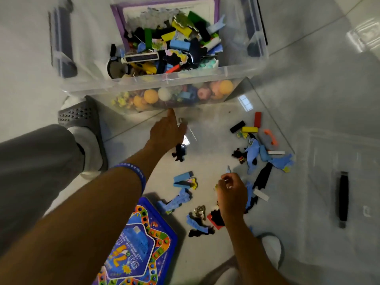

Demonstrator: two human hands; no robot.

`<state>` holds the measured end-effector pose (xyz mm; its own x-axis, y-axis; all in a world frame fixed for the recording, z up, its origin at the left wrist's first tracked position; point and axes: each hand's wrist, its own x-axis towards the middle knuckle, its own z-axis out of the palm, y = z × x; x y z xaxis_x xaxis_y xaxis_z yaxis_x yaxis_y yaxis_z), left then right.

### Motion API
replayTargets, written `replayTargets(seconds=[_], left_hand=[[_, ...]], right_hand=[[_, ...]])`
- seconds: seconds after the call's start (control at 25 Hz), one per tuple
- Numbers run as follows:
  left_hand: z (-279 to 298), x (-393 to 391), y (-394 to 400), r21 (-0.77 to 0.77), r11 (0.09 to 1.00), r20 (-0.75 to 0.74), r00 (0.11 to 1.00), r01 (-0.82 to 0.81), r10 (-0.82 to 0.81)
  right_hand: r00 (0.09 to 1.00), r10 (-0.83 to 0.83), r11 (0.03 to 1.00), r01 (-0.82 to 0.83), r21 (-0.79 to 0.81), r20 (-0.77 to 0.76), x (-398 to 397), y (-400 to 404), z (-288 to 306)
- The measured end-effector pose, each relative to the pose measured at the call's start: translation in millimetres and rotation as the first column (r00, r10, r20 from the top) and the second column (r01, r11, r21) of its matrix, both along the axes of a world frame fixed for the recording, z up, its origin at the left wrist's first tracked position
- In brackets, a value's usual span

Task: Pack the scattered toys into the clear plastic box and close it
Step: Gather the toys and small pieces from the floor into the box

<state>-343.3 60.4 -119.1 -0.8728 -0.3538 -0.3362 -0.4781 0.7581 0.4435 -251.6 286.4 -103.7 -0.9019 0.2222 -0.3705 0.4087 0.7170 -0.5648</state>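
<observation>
Clear plastic box point(144, 84) standing open on the tiled floor point(308, 89), heaped with mixed toys; through its near wall, about 3 orange balls point(151, 96) and 1 white ball point(165, 93). 1 clear lid point(337, 167) with 1 black handle point(343, 199) lying flat, well right of the box. Scattered toys point(259, 151) strewn on the floor just in front of the box: 1 red block point(257, 119), 1 yellow block point(249, 129), 1 black block point(237, 126), 1 orange piece point(271, 136), 2 light-blue blocks point(183, 179), 2 white sticks point(261, 195), 1 metal wire puzzle point(200, 212), plus several blue and black puzzle pieces, too jumbled to count. 1 blue game board point(139, 243) lying nearer than the box, at the bottom edge.

Left hand point(167, 130) stretched out just before the box's near wall, fingers straight, something small and silvery at the fingertips, blurred, hold impossible to tell. Right hand point(231, 192) over the scattered pieces, fingers curled, pinching a small pale piece point(228, 169). 1 blue wristband point(136, 173) on the left forearm. 2 grey slippers point(82, 122) either side.
</observation>
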Motion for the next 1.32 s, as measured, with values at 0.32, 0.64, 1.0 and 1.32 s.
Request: replayTargets(seconds=[0.32, 0.64, 1.0, 1.32], left_hand=[[-19.8, -22.1, 11.7, -0.134, 0.979, 0.011, 0.988, 0.154, -0.154], [25.8, 14.8, 92.0, 0.779, 0.138, 0.51, 0.746, -0.612, 0.427], [34.6, 123.2, 70.1, 0.453, 0.708, 0.501, 0.811, -0.543, 0.302], [36.5, 220.7, 114.1, 0.309, 0.882, 0.469, 0.75, 0.355, -0.466]], right_hand=[[0.953, -0.282, 0.959, 0.28, -0.034, -0.11, -53.1, 63.1, 4.3], [0.993, -0.055, 0.998, 0.057, -0.017, 0.1, -67.7, 88.1, -10.8], [0.947, -0.243, 0.97, 0.242, 0.032, 0.209, -5.7, 96.1, 3.6], [0.885, -0.191, 0.981, 0.159, 0.11, 0.424, 65.8, 105.0, 22.5]])
